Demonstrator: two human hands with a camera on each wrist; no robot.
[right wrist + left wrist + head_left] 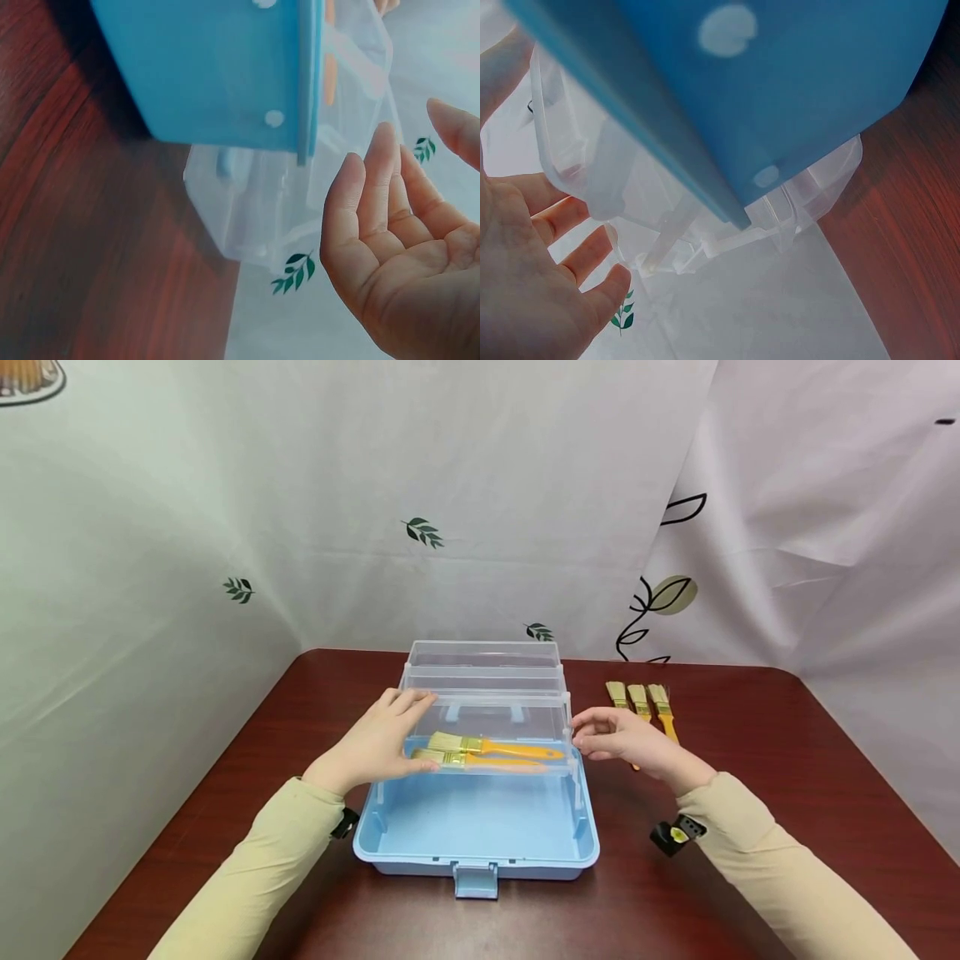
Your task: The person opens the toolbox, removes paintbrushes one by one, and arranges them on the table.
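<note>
A light blue toolbox (480, 868) with a clear lid and clear trays folded back stands in the middle of the table. Two paintbrushes (517, 750) with yellow handles lie in its front clear tray (558, 768). At that tray's left end is my left hand (378, 739), fingers spread and thumb toward the front; in the left wrist view, its fingers (559, 214) reach beside the clear plastic. My right hand (618, 739) is by the tray's right end, holding nothing; its fingers (375, 180) look loosely extended, and contact with the plastic is hard to tell.
Three more yellow-handled paintbrushes (640, 697) lie on the dark red table (712, 727) to the right of the toolbox, partly behind my right hand. The box's blue latch (476, 882) hangs down at the front. White cloth with leaf prints (480, 485) encloses the back and sides.
</note>
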